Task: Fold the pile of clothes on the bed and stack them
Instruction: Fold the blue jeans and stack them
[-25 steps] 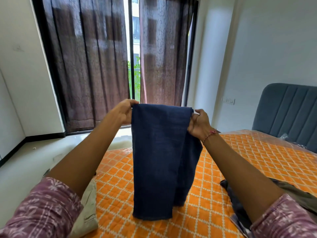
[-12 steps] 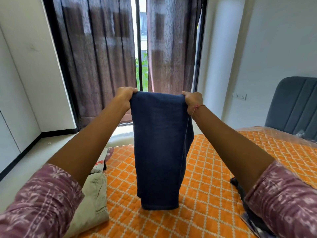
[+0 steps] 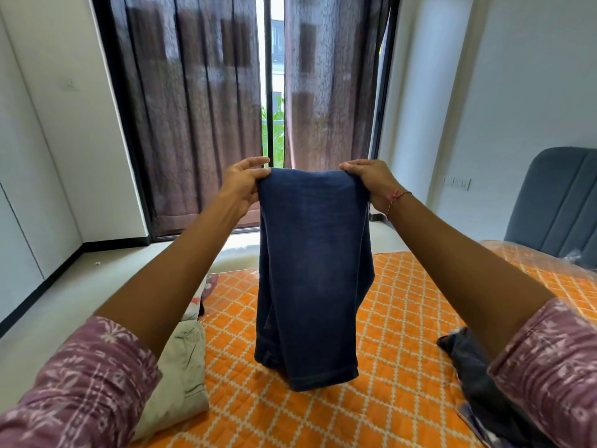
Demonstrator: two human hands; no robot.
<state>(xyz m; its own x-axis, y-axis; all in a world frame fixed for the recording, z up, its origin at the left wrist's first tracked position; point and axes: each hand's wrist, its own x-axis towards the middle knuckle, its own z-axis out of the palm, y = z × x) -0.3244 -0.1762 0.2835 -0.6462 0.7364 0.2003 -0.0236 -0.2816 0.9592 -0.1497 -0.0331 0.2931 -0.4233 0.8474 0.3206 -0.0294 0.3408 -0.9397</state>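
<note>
Head view, nearest first: a folded cream cloth garment point(image 3: 181, 363) lies at the near left of the orange quilted bed point(image 3: 403, 334), likely the start of the stack, and a dark crumpled pile of clothes point(image 3: 468, 376) waits at near right. Between them hangs a dark blue denim garment point(image 3: 311, 270), doubled over, its hem just above the quilt. Left hand point(image 3: 244, 185) and right hand point(image 3: 368, 179) each pinch a top corner, keeping the fold straight. Beyond hang brown sheer curtains point(image 3: 200, 108).

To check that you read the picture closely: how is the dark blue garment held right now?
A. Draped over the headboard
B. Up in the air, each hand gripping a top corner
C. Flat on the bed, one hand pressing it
B: the left hand and right hand each grip a top corner of the blue garment, which hangs above the orange bed cover.
</note>
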